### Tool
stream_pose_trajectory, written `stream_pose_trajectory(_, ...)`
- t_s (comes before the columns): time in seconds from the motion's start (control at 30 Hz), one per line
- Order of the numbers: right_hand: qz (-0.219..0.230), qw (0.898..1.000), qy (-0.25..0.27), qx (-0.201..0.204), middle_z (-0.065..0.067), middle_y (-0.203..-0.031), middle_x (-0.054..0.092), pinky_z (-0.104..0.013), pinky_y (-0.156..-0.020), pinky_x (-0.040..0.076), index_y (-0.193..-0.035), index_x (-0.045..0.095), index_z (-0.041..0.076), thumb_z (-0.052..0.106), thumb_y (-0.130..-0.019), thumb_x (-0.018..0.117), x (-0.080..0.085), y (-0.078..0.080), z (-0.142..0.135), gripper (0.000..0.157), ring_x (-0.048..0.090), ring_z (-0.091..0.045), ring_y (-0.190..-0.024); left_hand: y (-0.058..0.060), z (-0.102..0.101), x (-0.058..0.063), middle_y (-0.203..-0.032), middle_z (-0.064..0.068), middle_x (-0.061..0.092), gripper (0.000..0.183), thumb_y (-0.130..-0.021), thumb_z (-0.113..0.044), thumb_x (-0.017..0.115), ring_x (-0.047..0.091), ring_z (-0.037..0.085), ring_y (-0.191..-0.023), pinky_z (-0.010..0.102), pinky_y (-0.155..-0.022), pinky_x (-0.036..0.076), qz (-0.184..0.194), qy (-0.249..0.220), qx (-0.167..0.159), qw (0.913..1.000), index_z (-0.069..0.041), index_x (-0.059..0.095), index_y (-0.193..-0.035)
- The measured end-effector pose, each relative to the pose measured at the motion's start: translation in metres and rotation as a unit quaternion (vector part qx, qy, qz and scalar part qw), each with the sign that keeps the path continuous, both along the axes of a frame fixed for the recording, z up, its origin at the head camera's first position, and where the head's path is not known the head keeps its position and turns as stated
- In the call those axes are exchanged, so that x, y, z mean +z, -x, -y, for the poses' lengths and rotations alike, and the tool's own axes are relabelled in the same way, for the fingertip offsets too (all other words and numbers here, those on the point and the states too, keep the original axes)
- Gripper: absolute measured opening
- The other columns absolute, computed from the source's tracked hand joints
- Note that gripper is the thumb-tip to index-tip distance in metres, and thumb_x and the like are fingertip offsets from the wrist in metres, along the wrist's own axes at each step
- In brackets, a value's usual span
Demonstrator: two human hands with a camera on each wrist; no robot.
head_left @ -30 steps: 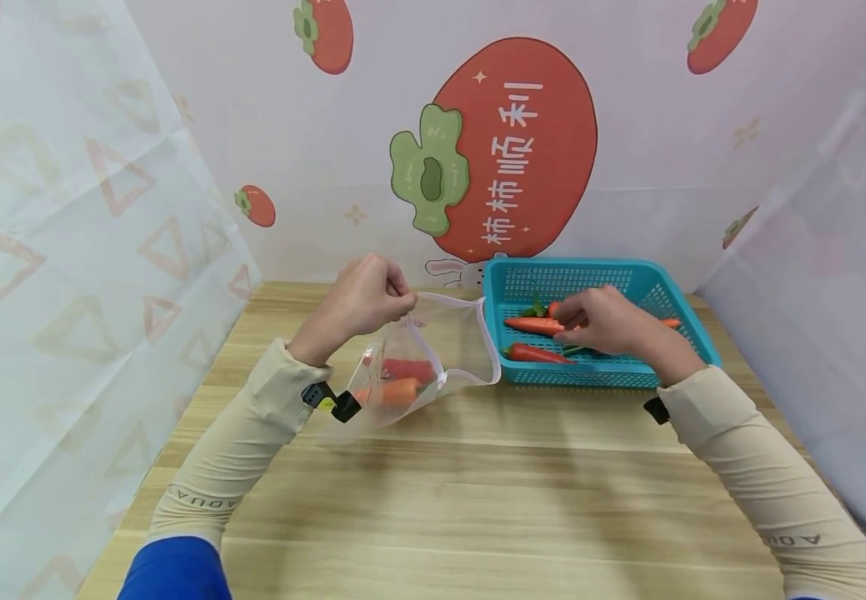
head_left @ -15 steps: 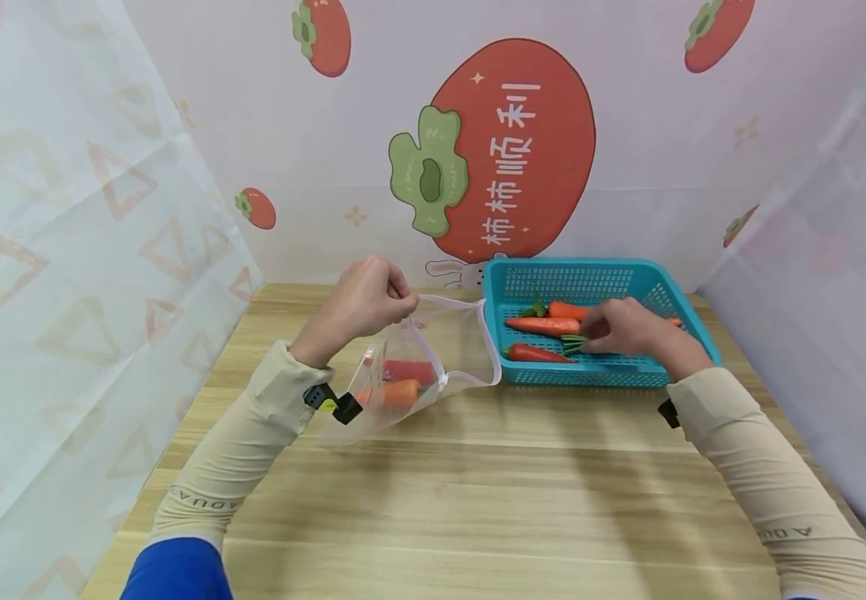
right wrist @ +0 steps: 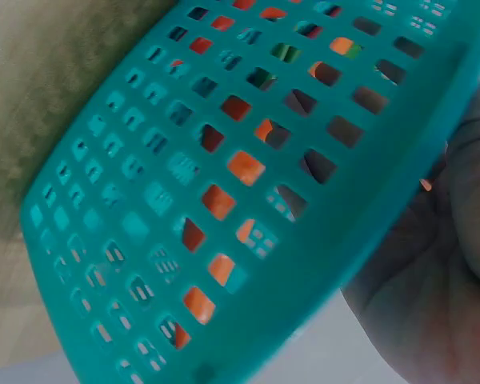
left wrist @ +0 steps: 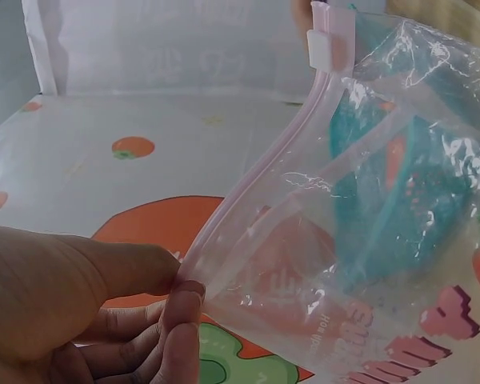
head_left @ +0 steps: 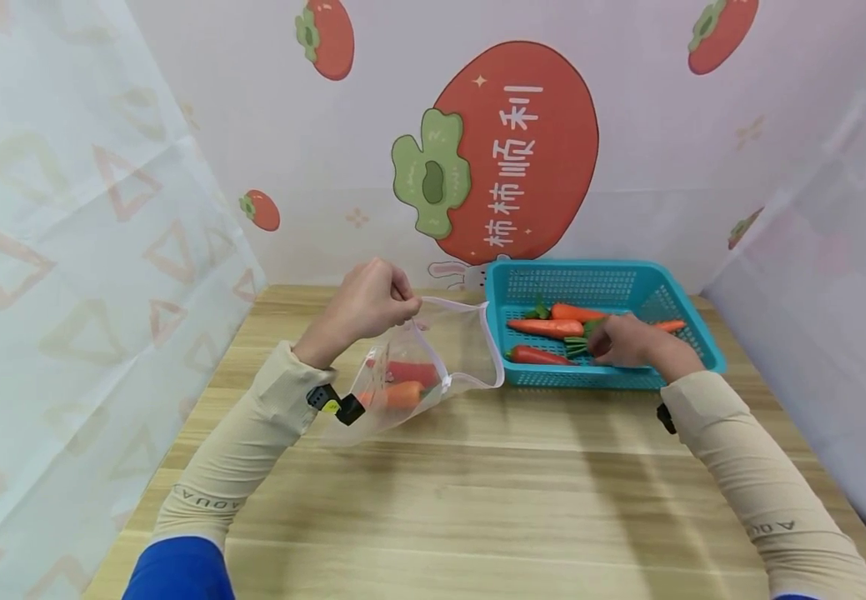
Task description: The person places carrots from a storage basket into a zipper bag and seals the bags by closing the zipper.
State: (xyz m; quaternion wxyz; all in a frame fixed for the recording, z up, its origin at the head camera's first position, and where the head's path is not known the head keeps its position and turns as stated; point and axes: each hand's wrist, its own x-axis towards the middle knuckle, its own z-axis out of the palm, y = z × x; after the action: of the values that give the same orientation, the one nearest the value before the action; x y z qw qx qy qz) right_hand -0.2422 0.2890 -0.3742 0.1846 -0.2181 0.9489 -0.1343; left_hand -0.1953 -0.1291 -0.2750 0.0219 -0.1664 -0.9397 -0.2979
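My left hand (head_left: pixel 372 302) pinches the rim of a clear zip bag (left wrist: pixel 264 240) between thumb and fingertips, holding its mouth up and open. Inside the bag lie an orange carrot (head_left: pixel 404 394) and a red vegetable (head_left: pixel 412 372). My right hand (head_left: pixel 628 340) reaches down into the teal basket (head_left: pixel 598 379), fingers bent beside a bunch of green stems (head_left: pixel 575 344). In the right wrist view the basket's wall hides the fingertips, so I cannot tell whether they grip anything. Left of this hand lie an orange carrot (head_left: pixel 545 327) and a red chili pepper (head_left: pixel 538 356).
Another carrot (head_left: pixel 575 312) lies at the back of the basket, and an orange tip (head_left: pixel 670 325) shows at its right. The basket stands right beside the bag's mouth on the wooden table (head_left: pixel 478 508). A printed cloth backdrop (head_left: pixel 327 125) rises behind.
My right hand has gone lower into the basket and slightly right, uncovering carrots and green stems. The left hand keeps its hold on the bag's rim.
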Motion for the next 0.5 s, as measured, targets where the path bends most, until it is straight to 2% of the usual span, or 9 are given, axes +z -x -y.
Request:
stream_pose_trajectory(0.23, 0.024, 0.999, -0.021, -0.012, -0.019, -0.114, 0.075, -0.048, -0.088, 0.062, -0.122, 0.073, -0.005, 0.008, -0.095, 0.075, -0.009, 0.003, -0.008, 0.030, 0.071, -0.032, -0.103, -0.001, 0.001, -0.001, -0.064, 0.001, 0.072, 0.017, -0.087, -0.013, 0.067, 0.061, 0.013, -0.055, 0.026, -0.054, 0.043, 0.005, -0.003, 0.001, 1.0000, -0.010, 0.077, -0.074)
stream_pose_trajectory(0.5, 0.040, 0.998, -0.032, -0.023, -0.019, -0.114, 0.075, -0.047, -0.088, 0.062, -0.122, 0.074, -0.003, 0.004, -0.097, 0.071, -0.016, 0.012, -0.010, 0.026, 0.070, -0.036, -0.107, 0.001, 0.002, -0.001, -0.062, -0.001, 0.070, 0.016, -0.085, -0.012, 0.066, 0.062, 0.012, -0.056, 0.029, -0.062, 0.046, -0.007, 0.005, 0.002, 1.0000, -0.009, 0.078, -0.075)
